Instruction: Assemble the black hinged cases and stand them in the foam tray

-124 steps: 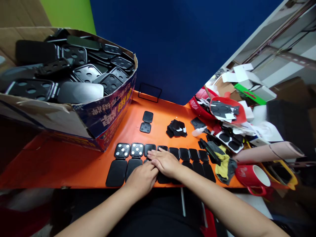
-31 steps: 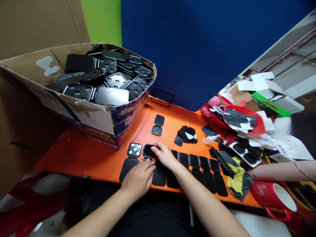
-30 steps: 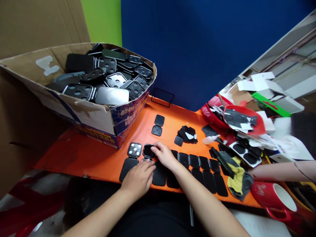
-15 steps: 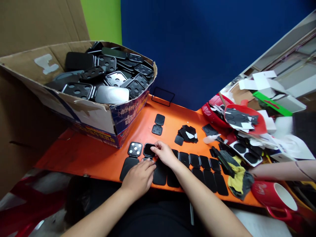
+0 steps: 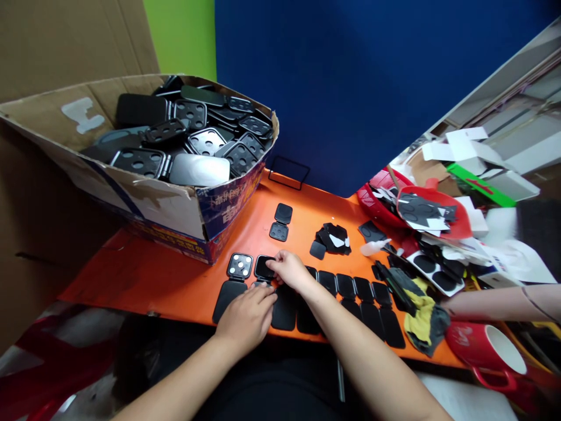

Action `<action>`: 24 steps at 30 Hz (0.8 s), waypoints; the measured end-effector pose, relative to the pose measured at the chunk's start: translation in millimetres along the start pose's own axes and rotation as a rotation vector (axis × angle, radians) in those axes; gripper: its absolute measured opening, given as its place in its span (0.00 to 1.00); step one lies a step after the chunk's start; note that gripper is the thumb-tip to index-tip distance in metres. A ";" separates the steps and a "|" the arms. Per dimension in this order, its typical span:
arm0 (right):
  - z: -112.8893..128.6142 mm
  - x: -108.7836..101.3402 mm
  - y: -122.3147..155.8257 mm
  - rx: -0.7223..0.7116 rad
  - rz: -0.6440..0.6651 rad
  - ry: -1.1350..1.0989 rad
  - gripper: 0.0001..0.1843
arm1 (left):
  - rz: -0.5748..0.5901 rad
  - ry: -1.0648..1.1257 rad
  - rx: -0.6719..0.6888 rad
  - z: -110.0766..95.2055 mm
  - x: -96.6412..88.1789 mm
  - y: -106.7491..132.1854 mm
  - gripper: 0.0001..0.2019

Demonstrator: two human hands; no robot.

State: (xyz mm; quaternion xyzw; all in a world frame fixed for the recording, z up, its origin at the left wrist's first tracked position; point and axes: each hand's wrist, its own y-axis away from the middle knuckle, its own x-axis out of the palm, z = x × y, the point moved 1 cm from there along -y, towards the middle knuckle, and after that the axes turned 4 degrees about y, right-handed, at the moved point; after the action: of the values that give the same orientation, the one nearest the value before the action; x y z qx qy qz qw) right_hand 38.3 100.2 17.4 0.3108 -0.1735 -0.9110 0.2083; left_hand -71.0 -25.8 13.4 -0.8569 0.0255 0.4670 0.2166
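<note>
Grip: right hand (image 5: 289, 270) fingertips press a black pad (image 5: 264, 266) into the upper half of an open case; nothing pinched. Left hand (image 5: 246, 316) lies flat, open, on that case's lower half. Location: second case in a row (image 5: 350, 292) along the near edge of the orange surface (image 5: 175, 280). Adjacent, left: case with white dots (image 5: 239, 265). Behind: cardboard box (image 5: 153, 202) of cases. Far right: red mug (image 5: 486, 354).
</note>
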 end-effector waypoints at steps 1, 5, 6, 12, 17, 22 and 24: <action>1.6 -0.3 0.1 0.009 0.008 -0.005 0.11 | -0.005 0.000 0.000 0.2 0.0 0.0 0.14; 5.8 -2.6 -0.6 0.035 0.046 -0.003 0.11 | -0.013 -0.012 0.009 0.1 -0.2 -0.3 0.14; 6.1 -3.1 -0.9 0.038 0.055 0.002 0.11 | -0.013 -0.016 0.010 0.0 -0.3 -0.4 0.14; 2.6 -1.8 -0.4 0.000 -0.001 0.041 0.12 | -0.026 -0.027 0.005 -1.0 -1.4 -0.9 0.14; 10.9 -4.4 0.6 -0.166 -0.105 0.294 0.14 | -0.019 -0.023 0.002 -0.2 -0.3 -0.2 0.14; 23.5 -8.3 9.0 -0.227 -0.158 0.519 0.13 | -0.007 -0.027 0.000 -0.1 -0.1 -0.3 0.13; 21.5 -6.9 21.9 -0.319 -0.186 0.556 0.10 | 0.008 -0.038 0.002 -0.5 -0.8 -0.7 0.14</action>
State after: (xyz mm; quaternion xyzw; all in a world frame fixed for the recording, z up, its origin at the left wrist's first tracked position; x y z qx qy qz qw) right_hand 35.5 88.9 46.6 0.5254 0.0638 -0.8221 0.2097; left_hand -71.0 -25.4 14.5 -0.8475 0.0253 0.4842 0.2159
